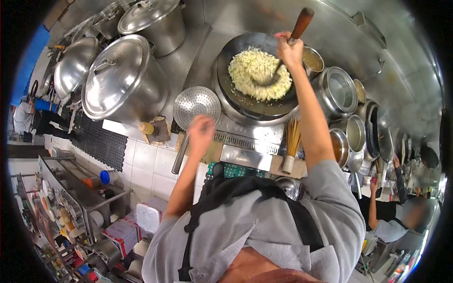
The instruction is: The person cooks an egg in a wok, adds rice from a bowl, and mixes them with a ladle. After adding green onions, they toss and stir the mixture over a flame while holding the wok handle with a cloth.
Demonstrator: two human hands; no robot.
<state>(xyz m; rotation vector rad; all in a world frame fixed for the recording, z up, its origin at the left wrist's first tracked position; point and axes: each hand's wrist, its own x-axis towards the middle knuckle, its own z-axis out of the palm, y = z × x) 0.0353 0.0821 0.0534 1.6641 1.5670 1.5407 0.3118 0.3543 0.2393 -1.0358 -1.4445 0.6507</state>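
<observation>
My right hand (289, 51) is closed around a ladle (302, 24) by its metal shaft, just below the wooden handle. The bowl of the ladle rests in pale, finely chopped food (255, 68) with green bits, heaped in a dark wok (231, 101). Loose bits cling to the wok's near side. My left hand (202, 134), smeared by motion, hovers left of the wok with its fingers bent. It overlaps the lower edge of a perforated skimmer (196, 104), whose handle points toward me; I cannot tell whether the fingers hold anything.
Large lidded steel pots (118, 78) stand at left. Metal containers (340, 89) line the right side of the stove. A bamboo wok brush (291, 141) lies at the front edge near a small bottle (146, 128). Another person (391, 217) works at far right; one (35, 115) stands at far left.
</observation>
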